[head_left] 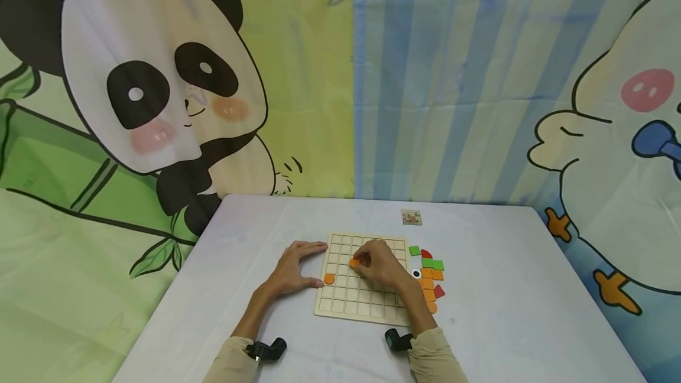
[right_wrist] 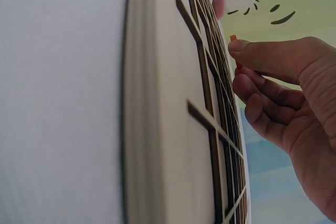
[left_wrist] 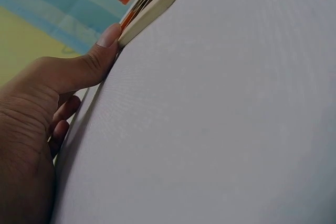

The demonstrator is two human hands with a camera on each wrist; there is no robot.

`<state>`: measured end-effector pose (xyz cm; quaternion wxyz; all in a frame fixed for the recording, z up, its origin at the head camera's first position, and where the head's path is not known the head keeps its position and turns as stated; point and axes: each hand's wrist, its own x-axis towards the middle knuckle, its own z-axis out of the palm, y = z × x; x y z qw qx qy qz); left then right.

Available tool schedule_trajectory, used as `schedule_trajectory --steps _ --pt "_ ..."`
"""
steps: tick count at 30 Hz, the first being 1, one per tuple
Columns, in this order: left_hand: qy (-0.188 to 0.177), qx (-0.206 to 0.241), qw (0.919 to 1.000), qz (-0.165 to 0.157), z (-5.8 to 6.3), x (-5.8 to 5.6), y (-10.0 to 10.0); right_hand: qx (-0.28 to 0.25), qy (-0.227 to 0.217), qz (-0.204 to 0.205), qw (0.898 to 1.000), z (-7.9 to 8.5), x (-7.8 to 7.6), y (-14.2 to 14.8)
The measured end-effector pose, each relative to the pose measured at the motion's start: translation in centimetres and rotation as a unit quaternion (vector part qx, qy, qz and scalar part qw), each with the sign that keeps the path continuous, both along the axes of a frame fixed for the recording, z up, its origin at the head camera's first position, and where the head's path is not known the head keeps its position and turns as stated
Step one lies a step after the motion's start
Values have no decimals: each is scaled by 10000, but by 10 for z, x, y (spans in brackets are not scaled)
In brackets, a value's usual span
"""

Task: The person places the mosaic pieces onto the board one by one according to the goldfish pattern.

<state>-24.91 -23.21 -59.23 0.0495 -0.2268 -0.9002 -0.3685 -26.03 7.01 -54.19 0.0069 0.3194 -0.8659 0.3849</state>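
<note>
Over the board (head_left: pixel 346 306), right fingers (right_wrist: pixel 270 59) pinch a thin orange piece (head_left: pixel 353 263).

A small corner, decorated like a children's play area, is shown: one side is covered by a yellow-green hanging (head_left: pixel 311 75) printed with a panda (head_left: pixel 154 34), the other by a blue-striped hanging (head_left: pixel 441 75) and a cartoon bird (head_left: pixel 628 211); the building's kind cannot be told

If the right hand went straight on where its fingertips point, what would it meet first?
Probably the gridded board, the orange piece pinched by the right hand touching first; depth is hard to judge.
</note>
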Motion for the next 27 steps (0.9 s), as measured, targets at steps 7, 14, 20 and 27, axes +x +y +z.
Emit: schedule_trajectory --steps 7,14,20,27 --pt "-17 -16 10000 13 -1 0 0 -63 -163 -38 9998 -1 0 -9" --pt "-14 -4 10000 14 0 0 0 -28 -167 -76 9998 -2 1 -14" --pt "45 10 10000 -3 1 0 0 20 -87 16 10000 -2 -2 -19" --pt "-74 7 10000 53 1 2 -1 41 -70 78 9999 -2 -3 -26"
